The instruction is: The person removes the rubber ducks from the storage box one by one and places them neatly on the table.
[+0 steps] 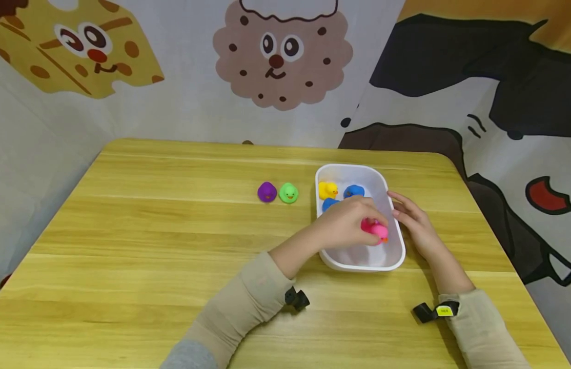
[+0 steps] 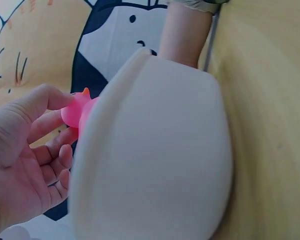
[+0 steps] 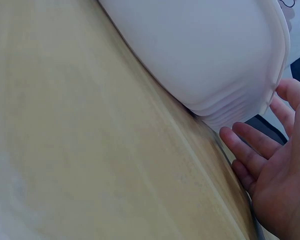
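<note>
A pink rubber duck (image 1: 380, 232) with an orange beak is pinched between the thumb and fingers of my left hand (image 1: 347, 223), over the white plastic bin (image 1: 359, 267). From the left wrist view, the pink duck (image 2: 76, 111) shows just beyond the bin's rim. Inside the bin are a yellow duck (image 1: 327, 190) and two blue ducks, one at the back (image 1: 353, 191) and one partly hidden (image 1: 330, 204) by my left hand. My right hand (image 1: 419, 228) is at the bin's right side, fingers loosely extended, with fingertips touching its rim.
A purple duck (image 1: 267, 192) and a green duck (image 1: 288, 193) stand side by side on the wooden table (image 1: 151, 246), left of the bin. Behind the table is a wall covering (image 1: 184, 118) with cartoon figures.
</note>
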Motion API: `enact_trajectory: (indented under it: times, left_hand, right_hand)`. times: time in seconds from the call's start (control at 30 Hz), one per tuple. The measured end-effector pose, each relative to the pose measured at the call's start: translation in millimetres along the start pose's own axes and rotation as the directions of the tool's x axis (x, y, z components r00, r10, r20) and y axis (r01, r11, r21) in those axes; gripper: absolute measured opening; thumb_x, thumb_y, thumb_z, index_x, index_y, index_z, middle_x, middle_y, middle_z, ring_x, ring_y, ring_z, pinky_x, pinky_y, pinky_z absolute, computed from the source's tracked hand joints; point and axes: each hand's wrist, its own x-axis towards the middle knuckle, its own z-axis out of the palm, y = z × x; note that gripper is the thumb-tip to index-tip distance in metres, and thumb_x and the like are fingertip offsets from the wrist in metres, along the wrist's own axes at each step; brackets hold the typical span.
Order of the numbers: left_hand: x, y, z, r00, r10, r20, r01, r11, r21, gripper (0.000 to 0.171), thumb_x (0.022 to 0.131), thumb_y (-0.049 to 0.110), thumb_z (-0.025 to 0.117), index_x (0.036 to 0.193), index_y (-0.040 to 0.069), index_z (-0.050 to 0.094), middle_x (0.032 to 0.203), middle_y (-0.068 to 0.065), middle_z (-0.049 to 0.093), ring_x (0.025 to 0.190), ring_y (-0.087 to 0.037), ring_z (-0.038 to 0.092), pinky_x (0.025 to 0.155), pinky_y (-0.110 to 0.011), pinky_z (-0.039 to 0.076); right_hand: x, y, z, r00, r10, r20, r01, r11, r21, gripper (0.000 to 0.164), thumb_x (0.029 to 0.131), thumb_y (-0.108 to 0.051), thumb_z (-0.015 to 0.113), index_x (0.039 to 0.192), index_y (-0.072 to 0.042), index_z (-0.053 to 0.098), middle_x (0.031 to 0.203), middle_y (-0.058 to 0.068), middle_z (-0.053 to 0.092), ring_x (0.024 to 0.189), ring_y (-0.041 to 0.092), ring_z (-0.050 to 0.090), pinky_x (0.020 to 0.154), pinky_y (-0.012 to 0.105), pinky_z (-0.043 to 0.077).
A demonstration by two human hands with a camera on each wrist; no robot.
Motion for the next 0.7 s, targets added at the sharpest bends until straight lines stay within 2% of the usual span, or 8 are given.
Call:
enact_trajectory:
  times: [0.23,0.43,0.57,0.7]
  left_hand:
    - [-6.1,2.9,-15.4,0.996,0.051,-0.075,-0.052,0.999,0.000,0.027,0.079,0.021,0.075,0.105,0.015,0.075,0.083,0.009,0.054,0.084,-0.004,0.044,0.072,-0.013,0.035]
    - [-12.8,5.2,-27.7,0.989,0.077,-0.126,-0.082,0.996,-0.034,0.028,0.078,0.018,0.075,0.106,0.010,0.074,0.082,0.003,0.051,0.084,-0.009,0.044,0.070,-0.016,0.036]
    - [-17.6,4.6,-35.6,0.978,0.113,-0.174,-0.126,0.990,-0.068,0.027,0.078,0.014,0.075,0.104,0.008,0.074,0.082,0.001,0.051,0.083,-0.012,0.044,0.068,-0.019,0.037]
    - [-21.6,3.4,-43.9,0.965,0.146,-0.218,-0.162,0.985,-0.054,0.028,0.076,0.013,0.077,0.103,0.007,0.074,0.082,0.001,0.050,0.082,-0.011,0.044,0.067,-0.019,0.037]
  right_hand:
    - [0,1,0,1.000,0.004,0.006,-0.004,0.999,0.041,0.045,0.101,-0.014,0.048,0.146,-0.014,0.041,0.123,-0.005,0.057,0.109,0.010,0.057,0.084,0.024,0.049]
    - [0,2,1,1.000,0.005,0.003,-0.005,0.998,0.064,0.046,0.100,-0.013,0.048,0.145,-0.013,0.042,0.122,-0.005,0.057,0.107,0.010,0.058,0.082,0.026,0.050]
    - [0,2,1,1.000,0.000,-0.006,0.000,0.999,0.047,0.045,0.100,-0.013,0.049,0.145,-0.013,0.043,0.122,-0.005,0.058,0.107,0.009,0.058,0.083,0.025,0.050]
    - [1,2,1,1.000,-0.009,-0.011,0.009,1.000,0.008,0.045,0.100,-0.014,0.049,0.145,-0.013,0.042,0.122,-0.006,0.057,0.108,0.008,0.057,0.085,0.022,0.048]
